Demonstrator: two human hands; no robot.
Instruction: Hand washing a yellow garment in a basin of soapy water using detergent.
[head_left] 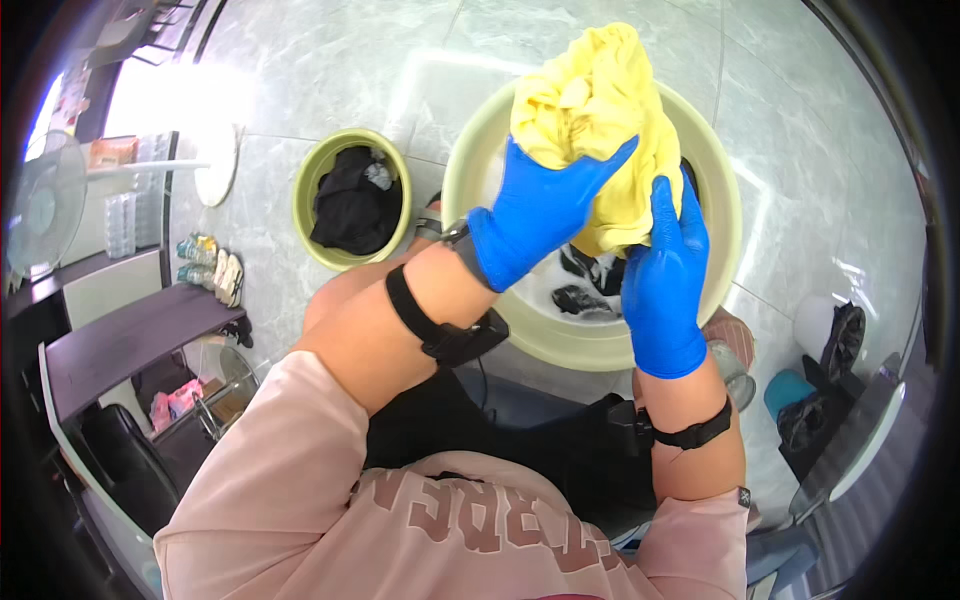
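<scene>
A bunched yellow cloth (pixel 612 110) hangs in folds over the far part of a large pale green basin (pixel 470 170). My left hand (pixel 545 210), in a blue rubber glove, is closed on the cloth's left side, with the thumb lying across it. Also gloved in blue, my right hand (pixel 668 290) grips the cloth's lower right edge between thumb and fingers; part of that grip is hidden. Below the cloth, dark wet fabric (pixel 585 300) lies in whitish, sudsy water inside the basin.
Left of the basin stands a smaller green tub (pixel 302 205) with black clothing (pixel 355 205) in it. A fan (pixel 50 205), a dark purple bench (pixel 140 340) and shoes (pixel 212 270) are at the left. Black bags (pixel 845 335) and a teal container (pixel 785 392) sit at the right.
</scene>
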